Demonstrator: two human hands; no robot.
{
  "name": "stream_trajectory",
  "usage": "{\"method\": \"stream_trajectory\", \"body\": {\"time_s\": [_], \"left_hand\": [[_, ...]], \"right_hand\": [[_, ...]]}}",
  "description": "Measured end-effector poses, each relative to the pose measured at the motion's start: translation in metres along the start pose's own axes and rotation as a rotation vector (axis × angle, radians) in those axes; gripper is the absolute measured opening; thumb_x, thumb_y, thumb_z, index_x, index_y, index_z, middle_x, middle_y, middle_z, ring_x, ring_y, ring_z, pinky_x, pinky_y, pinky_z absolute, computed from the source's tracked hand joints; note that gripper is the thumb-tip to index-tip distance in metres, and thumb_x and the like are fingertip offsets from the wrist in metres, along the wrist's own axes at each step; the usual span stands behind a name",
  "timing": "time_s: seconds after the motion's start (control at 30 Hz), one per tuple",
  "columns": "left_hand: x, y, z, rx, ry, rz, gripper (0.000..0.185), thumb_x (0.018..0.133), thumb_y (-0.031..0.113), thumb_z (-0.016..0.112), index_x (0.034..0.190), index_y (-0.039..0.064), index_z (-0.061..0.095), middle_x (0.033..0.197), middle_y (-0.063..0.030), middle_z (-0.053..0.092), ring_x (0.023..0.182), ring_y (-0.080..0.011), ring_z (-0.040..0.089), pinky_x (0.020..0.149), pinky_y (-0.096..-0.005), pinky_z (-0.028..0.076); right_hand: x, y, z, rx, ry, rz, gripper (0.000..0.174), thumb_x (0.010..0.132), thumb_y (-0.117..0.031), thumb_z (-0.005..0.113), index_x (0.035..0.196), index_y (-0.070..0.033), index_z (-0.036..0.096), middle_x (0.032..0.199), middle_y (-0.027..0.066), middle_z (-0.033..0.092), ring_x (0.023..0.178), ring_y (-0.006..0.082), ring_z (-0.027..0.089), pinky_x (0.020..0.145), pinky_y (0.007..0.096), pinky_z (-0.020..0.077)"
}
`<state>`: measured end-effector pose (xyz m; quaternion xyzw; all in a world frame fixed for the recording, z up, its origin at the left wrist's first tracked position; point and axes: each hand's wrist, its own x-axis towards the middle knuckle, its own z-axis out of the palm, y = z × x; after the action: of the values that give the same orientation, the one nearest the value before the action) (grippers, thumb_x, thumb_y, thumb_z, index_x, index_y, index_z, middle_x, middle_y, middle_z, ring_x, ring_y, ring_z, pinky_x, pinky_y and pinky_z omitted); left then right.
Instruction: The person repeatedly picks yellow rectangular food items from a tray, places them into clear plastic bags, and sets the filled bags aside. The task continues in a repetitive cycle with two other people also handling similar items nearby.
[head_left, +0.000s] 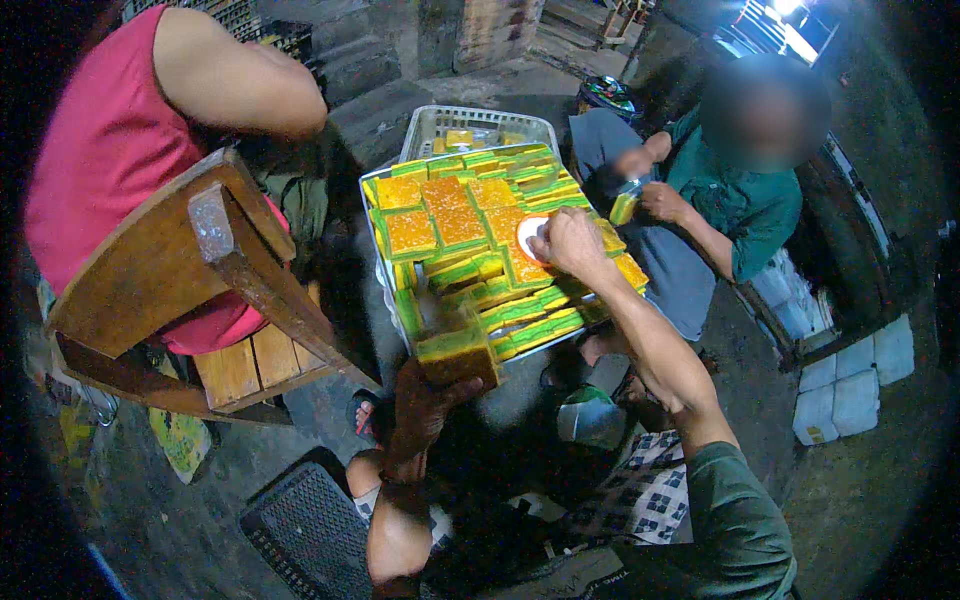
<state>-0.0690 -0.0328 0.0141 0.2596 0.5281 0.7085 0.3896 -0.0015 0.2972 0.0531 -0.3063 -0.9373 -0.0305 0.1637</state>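
My left hand holds a rectangular block of layered yellow and green cake, which looks wrapped in clear plastic, at the near left corner of a tray. Over the tray, my right hand has its fingertips on a round white sticker with an orange rim; whether it grips the sticker is hard to tell. Under the sticker lie cake slabs with orange tops and pale seeds. More layered green and yellow pieces stand on edge in rows around them.
A white plastic basket with packed pieces stands behind the tray. At right sits a co-worker holding a wrapped piece. Someone in a pink top occupies a wooden chair at left. A dark crate and white packs rest on the floor.
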Motion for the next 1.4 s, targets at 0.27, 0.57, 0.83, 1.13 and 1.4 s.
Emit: {"method": "stream_trajectory", "body": {"time_s": [0.27,0.57,0.83,1.13,1.4], "left_hand": [[-0.002,0.015,0.004,-0.096,-0.027,0.129,0.064,0.077,0.001,0.085,0.134,0.004,0.058,0.125,-0.0063,0.066,0.115,-0.0191,0.063,0.100,-0.0358,0.052],[0.000,0.015,0.005,-0.058,-0.067,0.065,0.056,0.078,0.000,0.084,0.128,0.003,0.059,0.118,-0.0074,0.069,0.109,-0.0191,0.066,0.098,-0.0350,0.053],[0.007,0.005,0.010,-0.137,-0.188,-0.041,0.050,0.079,-0.001,0.080,0.125,0.000,0.060,0.111,-0.0103,0.073,0.102,-0.0211,0.071,0.090,-0.0359,0.058],[0.009,-0.003,0.021,-0.340,-0.364,-0.072,0.063,0.078,-0.004,0.077,0.136,-0.001,0.054,0.112,-0.0132,0.072,0.100,-0.0237,0.072,0.092,-0.0381,0.058],[0.010,-0.007,0.024,-0.095,-0.324,0.233,0.060,0.080,0.001,0.078,0.135,0.000,0.055,0.120,-0.0103,0.069,0.111,-0.0204,0.066,0.098,-0.0374,0.054]], "right_hand": [[0.004,-0.003,-0.004,0.014,-0.118,0.080,0.017,0.079,-0.021,0.074,0.080,-0.005,0.078,0.076,0.0228,0.070,0.075,0.0393,0.072,0.073,0.0466,0.0586],[-0.011,-0.004,-0.024,0.264,-0.025,0.096,0.020,0.078,-0.022,0.081,0.081,-0.003,0.079,0.074,0.0213,0.070,0.068,0.0335,0.071,0.065,0.0428,0.0561],[-0.069,-0.035,-0.082,1.074,-0.266,0.379,0.019,0.087,-0.014,0.080,0.094,0.003,0.078,0.085,0.0040,0.075,0.076,0.0077,0.065,0.073,0.0257,0.0523],[-0.116,-0.062,-0.089,1.115,-0.432,0.177,0.014,0.084,-0.015,0.083,0.087,-0.002,0.077,0.077,0.0018,0.073,0.069,0.0065,0.062,0.064,0.0260,0.0506],[-0.104,-0.040,-0.127,1.031,-0.289,0.125,0.016,0.085,-0.015,0.081,0.096,-0.005,0.080,0.073,-0.0007,0.067,0.064,0.0047,0.053,0.060,0.0222,0.0422]]}}
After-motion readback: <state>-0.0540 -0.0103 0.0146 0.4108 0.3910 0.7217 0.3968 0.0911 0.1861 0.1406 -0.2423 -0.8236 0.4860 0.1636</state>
